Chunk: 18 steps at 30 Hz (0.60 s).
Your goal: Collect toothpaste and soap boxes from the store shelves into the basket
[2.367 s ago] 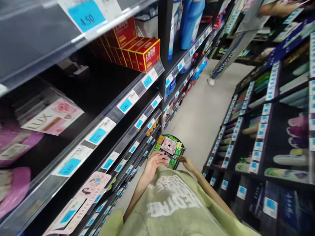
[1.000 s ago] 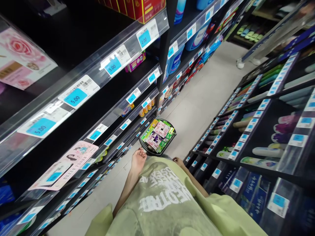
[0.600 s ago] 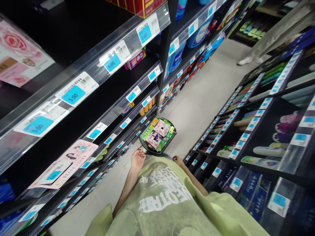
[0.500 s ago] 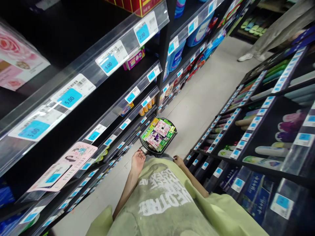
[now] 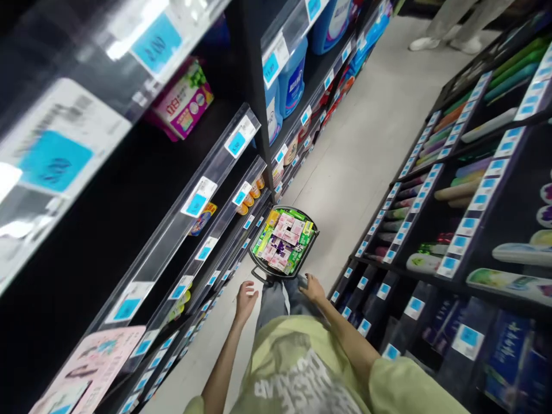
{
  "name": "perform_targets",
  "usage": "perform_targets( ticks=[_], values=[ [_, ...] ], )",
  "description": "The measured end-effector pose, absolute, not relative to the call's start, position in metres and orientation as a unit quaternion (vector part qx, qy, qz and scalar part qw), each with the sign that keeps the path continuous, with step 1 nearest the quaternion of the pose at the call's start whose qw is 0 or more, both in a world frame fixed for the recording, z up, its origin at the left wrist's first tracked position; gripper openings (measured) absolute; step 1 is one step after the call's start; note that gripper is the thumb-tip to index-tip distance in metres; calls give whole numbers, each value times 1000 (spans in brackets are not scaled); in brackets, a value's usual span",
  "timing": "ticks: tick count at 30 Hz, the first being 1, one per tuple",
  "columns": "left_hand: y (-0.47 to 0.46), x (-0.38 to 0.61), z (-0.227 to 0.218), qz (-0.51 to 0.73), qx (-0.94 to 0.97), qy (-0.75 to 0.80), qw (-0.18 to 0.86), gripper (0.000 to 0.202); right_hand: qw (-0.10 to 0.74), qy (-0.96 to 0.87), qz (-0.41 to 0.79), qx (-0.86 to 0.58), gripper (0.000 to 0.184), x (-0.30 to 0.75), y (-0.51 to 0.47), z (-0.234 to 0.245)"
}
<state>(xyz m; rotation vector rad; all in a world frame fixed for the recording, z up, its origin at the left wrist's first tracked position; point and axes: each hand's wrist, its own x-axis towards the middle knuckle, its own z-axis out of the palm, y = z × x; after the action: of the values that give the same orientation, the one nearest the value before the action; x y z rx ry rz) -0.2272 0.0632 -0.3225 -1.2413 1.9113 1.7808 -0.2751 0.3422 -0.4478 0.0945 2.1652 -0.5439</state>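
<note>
A dark shopping basket (image 5: 251,244) stands on the aisle floor in front of my legs, filled with pink, green and yellow packages (image 5: 288,229). Its handle (image 5: 260,278) sticks out at the near left side. Just below that handle hangs my left hand (image 5: 247,301), fingers loosely bent and apart, holding nothing. On the other side, my right hand (image 5: 313,288) is near the basket's near right corner, its fingers apart and nothing visible in them. Whether the right fingertips touch my trousers is unclear.
Tall shelves with price tags line the left, bearing a purple-pink box (image 5: 187,100), blue bottles (image 5: 293,80) and orange-lidded containers (image 5: 252,198). Shelves of slippers or insoles (image 5: 425,261) run along the right. Farther up the aisle floor (image 5: 345,155), another person's white shoes (image 5: 425,43) show.
My left hand has come away from the basket's handle and lowered. The right hand has lifted slightly outward from my shirt. The view has shifted forward along the shelves.
</note>
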Motion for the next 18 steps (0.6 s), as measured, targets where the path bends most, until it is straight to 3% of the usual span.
perform_targets(
  ticks=[4,9,14,18],
  values=[
    [52,-257,-378,574,-302,740,175,54,401,889,-222,18,71,-294,320,-479],
    [54,-297,-479,482,-153,825,254,73,363,903,-229,-22,78,-303,292,-549],
    [66,-344,-568,492,-99,822,268,76,335,908,-249,-36,87,-298,264,-615],
    [69,-383,-610,545,-107,780,288,69,300,914,-272,-20,76,-309,256,-639]
  ],
)
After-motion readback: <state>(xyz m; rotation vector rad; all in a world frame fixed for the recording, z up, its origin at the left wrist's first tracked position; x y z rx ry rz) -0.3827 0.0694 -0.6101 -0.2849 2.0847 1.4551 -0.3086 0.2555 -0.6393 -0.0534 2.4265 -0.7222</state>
